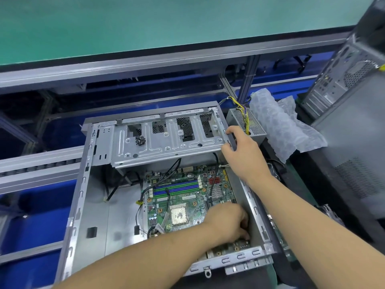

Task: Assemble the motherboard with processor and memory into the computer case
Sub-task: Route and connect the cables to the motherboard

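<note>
Motherboard (pixel 183 197) lay inside the computer case (pixel 83 184), processor (pixel 178 214) seated; memory slots (pixel 177 187) looked unfilled. Left hand (pixel 229 223) curled at the board's right edge; its hold was hidden. Right hand (pixel 242 149) gripped the case rim. Screws (pixel 140 140) sat on the drive cage (pixel 166 142), so fastening probably remained.

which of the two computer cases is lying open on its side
The computer case directly under both hands, with the green motherboard showing inside. The other case, at the far right, stands upright and closed.
</note>
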The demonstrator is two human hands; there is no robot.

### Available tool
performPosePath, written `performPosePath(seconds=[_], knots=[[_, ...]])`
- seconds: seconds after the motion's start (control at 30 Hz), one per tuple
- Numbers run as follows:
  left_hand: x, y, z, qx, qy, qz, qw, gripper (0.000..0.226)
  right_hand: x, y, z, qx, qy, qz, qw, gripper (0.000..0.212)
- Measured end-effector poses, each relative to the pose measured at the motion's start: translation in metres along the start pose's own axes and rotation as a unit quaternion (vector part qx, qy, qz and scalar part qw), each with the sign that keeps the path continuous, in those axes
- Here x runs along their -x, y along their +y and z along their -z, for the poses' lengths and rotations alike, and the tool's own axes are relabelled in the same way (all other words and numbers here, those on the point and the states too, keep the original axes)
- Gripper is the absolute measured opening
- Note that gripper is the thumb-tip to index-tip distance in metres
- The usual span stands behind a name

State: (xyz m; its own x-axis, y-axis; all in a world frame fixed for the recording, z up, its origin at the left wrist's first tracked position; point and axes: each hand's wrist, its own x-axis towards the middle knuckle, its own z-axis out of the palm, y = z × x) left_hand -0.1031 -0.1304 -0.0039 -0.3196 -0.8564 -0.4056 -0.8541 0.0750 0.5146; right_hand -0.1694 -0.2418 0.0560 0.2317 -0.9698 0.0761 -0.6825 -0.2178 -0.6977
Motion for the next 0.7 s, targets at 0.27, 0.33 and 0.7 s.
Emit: performPosePath(seconds=[0.27,0.33,0.7], knots=[[0.012,-0.020,0.015,-0.090,-0.024,-0.156,0.983,0.034,-0.001,0.001,-0.001,0.002,0.001,-0.001,1.000,0.025],[0.016,-0.020,0.018,-0.084,-0.010,-0.181,0.980,0.029,-0.001,0.001,0.000,-0.001,-0.002,-0.002,1.000,0.025],[0.017,-0.011,0.019,-0.311,-0.013,-0.289,0.905,0.022,-0.001,0.002,-0.001,-0.011,-0.001,0.003,1.000,0.024]])
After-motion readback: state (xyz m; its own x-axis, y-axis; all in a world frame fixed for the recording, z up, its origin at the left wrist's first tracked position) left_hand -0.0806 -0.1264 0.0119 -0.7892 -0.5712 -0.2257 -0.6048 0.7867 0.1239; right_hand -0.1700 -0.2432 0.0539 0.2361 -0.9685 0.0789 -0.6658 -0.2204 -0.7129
